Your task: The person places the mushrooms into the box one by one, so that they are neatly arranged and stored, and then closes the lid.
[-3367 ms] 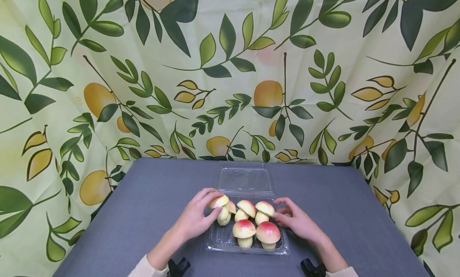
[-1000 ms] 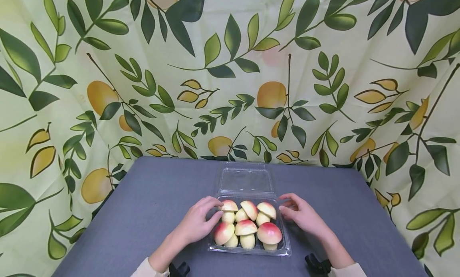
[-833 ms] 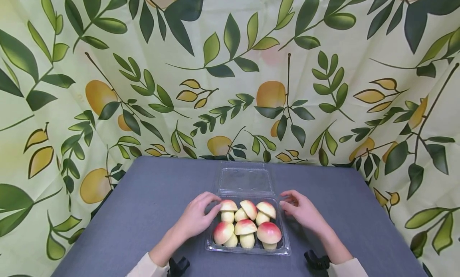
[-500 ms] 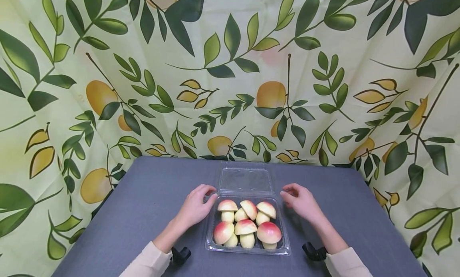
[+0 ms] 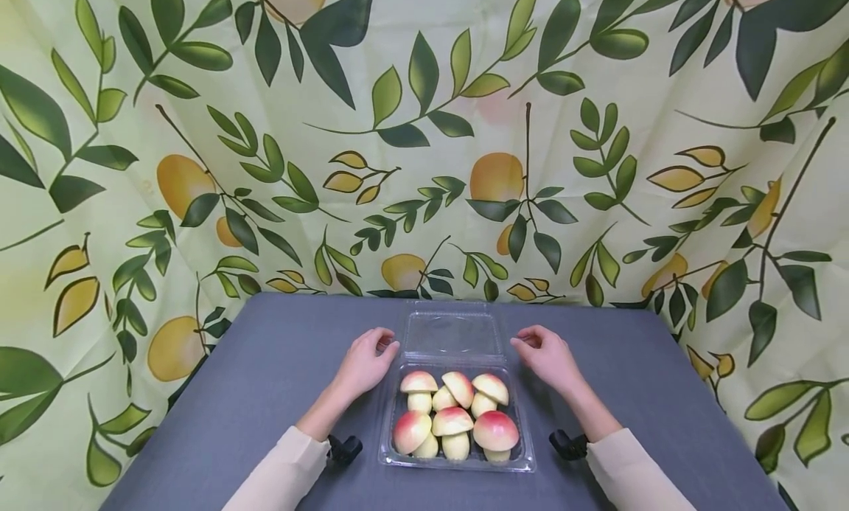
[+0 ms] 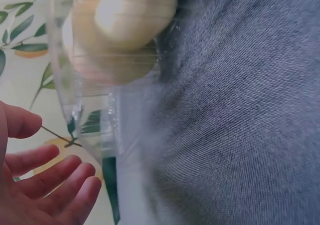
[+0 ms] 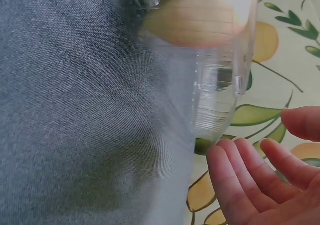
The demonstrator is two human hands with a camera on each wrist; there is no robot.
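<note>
A clear plastic clamshell box [image 5: 458, 464] lies on the table with its transparent lid [image 5: 454, 332] folded back toward the wall. In the box, toy mushrooms [image 5: 496, 430] with red-and-cream caps stand in two rows, some tilted. My left hand [image 5: 365, 361] is at the left side of the lid, near the hinge, with relaxed fingers and nothing in them. Opposite it, my right hand [image 5: 547, 357] hovers by the lid's right side, also holding nothing. Both wrist views show the fingers spread loosely beside the clear plastic.
A grey cloth covers the table [image 5: 285, 356]. Behind and around it hangs a pale fabric backdrop [image 5: 424, 157] printed with leaves and orange fruit. Black camera mounts [image 5: 345, 450] sit on both wrists.
A mushroom held by my left hand earlier now stands in the box, its neighbour shifted to the front row. Both hands have since moved back from the mushrooms, up toward the lid.
</note>
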